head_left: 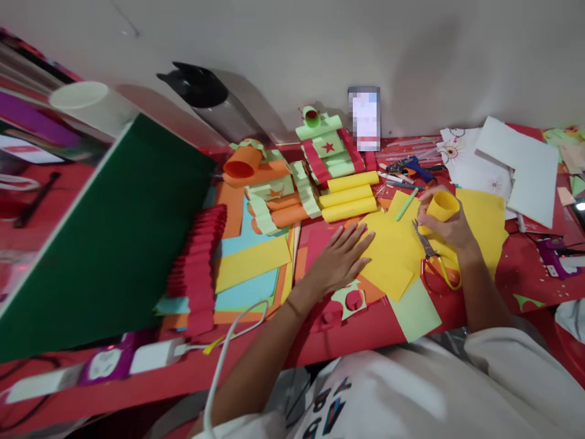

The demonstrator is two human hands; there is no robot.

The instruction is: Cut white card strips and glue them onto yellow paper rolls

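Observation:
My right hand is wrapped round a yellow paper tube, held above the yellow sheets. Flat on the edge of a yellow paper sheet lies my left hand, fingers spread. Scissors with red and yellow handles rest just below my right hand. A green pen lies between the two hands. Three rolled yellow paper tubes sit side by side beyond my left hand. Behind them stand a green and red paper figure and an orange and green one.
A phone leans on the wall. A glue gun lies behind my right hand, white board pieces farther right. At left are a green board, crimped red paper, a bottle and a white cable.

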